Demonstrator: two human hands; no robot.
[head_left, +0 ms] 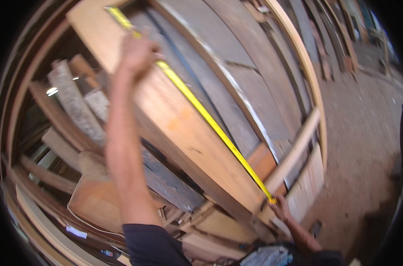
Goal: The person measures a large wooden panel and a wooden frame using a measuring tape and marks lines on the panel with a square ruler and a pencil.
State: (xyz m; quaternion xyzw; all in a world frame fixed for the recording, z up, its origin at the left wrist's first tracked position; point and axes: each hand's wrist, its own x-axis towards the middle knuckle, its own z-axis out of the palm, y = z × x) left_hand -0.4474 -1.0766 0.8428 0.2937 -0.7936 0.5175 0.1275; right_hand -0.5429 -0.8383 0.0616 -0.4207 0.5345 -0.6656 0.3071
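Yellow tape measure (210, 122) runs along the right long edge of a pale wooden plank (179, 117), near enough parallel to it. Plank sits at a slant, far end upper left, near end lower right by the person.

Left hand (138, 55) is on the tape toward the plank's far end, fingers bent. Can't tell if it pinches the blade or just presses it down (motion blur there). A length of tape sticks out beyond that hand toward the plank's far right corner. Left forearm crosses over the plank's left long edge; dark sleeve (150, 241) at the elbow end.

Right hand (281, 208) is at the near right corner of the plank, fingers closed on the near end of the tape. Blade looks straight between the two hands.

Right of the plank: grey boards (250, 48), a strip with a whitish edge (230, 84), and a reddish-brown block (261, 162) just beside the plank's right edge, near its near end. A light crosspiece (297, 146) meets a pale rail (314, 80) (its bend is probably the fisheye). Brown floor (357, 133) beyond the rail.

Left of the plank: mixed timber, including a mottled whitish board (75, 97), plus an orange-brown panel (97, 199) and a small white scrap (76, 231) well apart from the plank.
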